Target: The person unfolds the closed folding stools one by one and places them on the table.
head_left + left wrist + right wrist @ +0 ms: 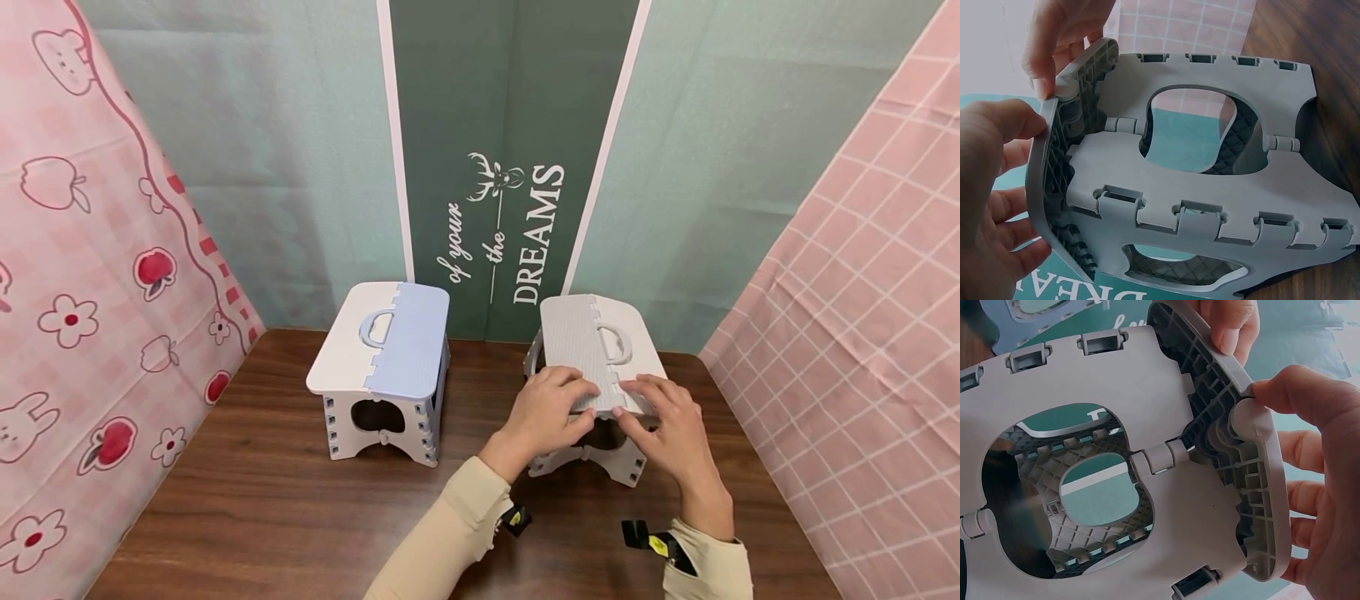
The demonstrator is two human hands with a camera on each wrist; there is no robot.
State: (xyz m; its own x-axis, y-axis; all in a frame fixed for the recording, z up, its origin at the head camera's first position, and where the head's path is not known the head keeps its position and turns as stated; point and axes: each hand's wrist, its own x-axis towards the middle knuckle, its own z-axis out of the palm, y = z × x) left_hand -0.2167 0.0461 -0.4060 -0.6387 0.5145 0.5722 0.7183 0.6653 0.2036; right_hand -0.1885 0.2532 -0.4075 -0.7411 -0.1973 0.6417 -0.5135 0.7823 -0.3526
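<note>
A grey and white folding step stool [568,333] stands unfolded at the right of the table, with a carrying handle [617,343] in its top. My left hand [550,410] rests on the near end of the grey half. My right hand [672,427] touches the near end of the white half. Both thumbs lie at the front edge, close to the middle seam, while the other fingers spread over the top. From the wrist views, the stool's ribbed underside [1254,469] and hinged front leg panel [1191,194] show; no finger reaches beneath the top.
A blue and white folding step stool [408,342] stands unfolded to the left on the brown wooden table [255,500]. Behind the table hangs a green cloth [300,167] with printed words, and pink patterned cloths [862,292] flank both sides.
</note>
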